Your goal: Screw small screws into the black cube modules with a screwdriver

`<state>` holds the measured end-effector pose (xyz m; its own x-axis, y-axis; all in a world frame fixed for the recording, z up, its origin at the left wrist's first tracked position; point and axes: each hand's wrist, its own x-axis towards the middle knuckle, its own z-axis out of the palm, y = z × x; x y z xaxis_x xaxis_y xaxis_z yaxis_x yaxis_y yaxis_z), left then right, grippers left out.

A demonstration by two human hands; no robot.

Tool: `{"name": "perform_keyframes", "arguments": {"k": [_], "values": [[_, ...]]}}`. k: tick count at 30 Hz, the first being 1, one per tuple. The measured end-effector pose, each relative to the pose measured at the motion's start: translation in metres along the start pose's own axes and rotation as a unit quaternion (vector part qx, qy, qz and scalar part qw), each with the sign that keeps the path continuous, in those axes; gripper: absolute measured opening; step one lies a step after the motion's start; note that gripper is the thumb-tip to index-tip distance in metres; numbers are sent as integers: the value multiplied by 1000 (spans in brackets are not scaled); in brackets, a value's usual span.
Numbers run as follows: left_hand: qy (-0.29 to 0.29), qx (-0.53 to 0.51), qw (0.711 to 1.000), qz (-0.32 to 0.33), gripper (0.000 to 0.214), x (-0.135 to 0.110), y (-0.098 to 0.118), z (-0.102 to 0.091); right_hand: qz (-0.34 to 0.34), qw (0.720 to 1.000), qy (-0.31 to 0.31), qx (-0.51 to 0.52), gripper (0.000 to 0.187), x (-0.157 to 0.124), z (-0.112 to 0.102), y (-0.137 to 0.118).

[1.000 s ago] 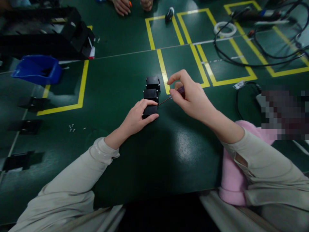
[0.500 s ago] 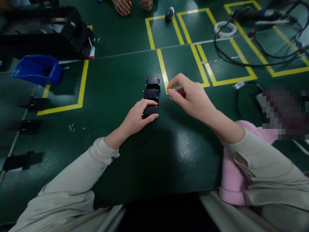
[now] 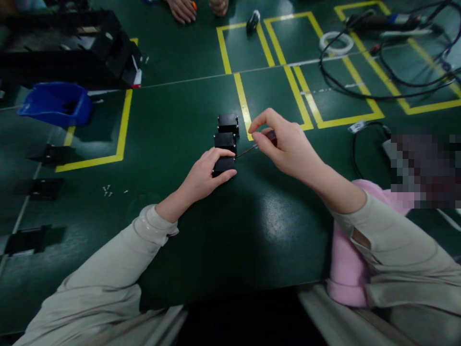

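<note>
Three small black boxes stand in a row on the green table (image 3: 201, 250). My left hand (image 3: 203, 175) is wrapped round the nearest black box (image 3: 224, 166). The middle box (image 3: 225, 140) and the far box (image 3: 228, 122) sit just beyond it. My right hand (image 3: 286, 144) pinches a small screwdriver (image 3: 257, 144) with a dark purple handle. Its thin shaft points left, with the tip at the right side of the nearest box.
A blue bin (image 3: 54, 103) and black fixtures (image 3: 65, 48) stand at the far left. Flat black parts (image 3: 38, 188) and loose screws (image 3: 107, 191) lie on the left. Cables (image 3: 378, 77), a white tape roll (image 3: 335, 43) and another person's hands (image 3: 183, 9) are at the far side. Pink cloth (image 3: 347, 269) lies under my right arm.
My right fingers have curled a little closer round the screwdriver handle. The left hand and the boxes have not moved.
</note>
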<state>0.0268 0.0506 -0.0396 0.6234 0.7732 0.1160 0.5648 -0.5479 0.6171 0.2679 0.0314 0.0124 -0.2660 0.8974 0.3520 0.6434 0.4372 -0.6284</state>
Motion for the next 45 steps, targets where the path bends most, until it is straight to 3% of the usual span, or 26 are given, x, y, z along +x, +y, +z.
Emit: {"name": "perform_keyframes", "arguments": {"k": [4, 24, 33, 38, 45], "values": [[3, -2, 1000, 5, 42, 0, 0, -1, 2, 1000, -1, 1, 19, 0, 0, -1], [5, -7, 1000, 3, 42, 0, 2, 1, 7, 1000, -15, 11, 9, 4, -2, -3], [9, -19, 1000, 6, 42, 1, 5, 1, 25, 997, -51, -52, 10, 13, -4, -17], [12, -15, 1000, 7, 42, 2, 3, 3, 64, 996, -29, -48, 15, 8, 0, -20], [17, -17, 1000, 3, 42, 2, 4, 4, 26, 999, 25, -23, 13, 3, 4, -7]]}}
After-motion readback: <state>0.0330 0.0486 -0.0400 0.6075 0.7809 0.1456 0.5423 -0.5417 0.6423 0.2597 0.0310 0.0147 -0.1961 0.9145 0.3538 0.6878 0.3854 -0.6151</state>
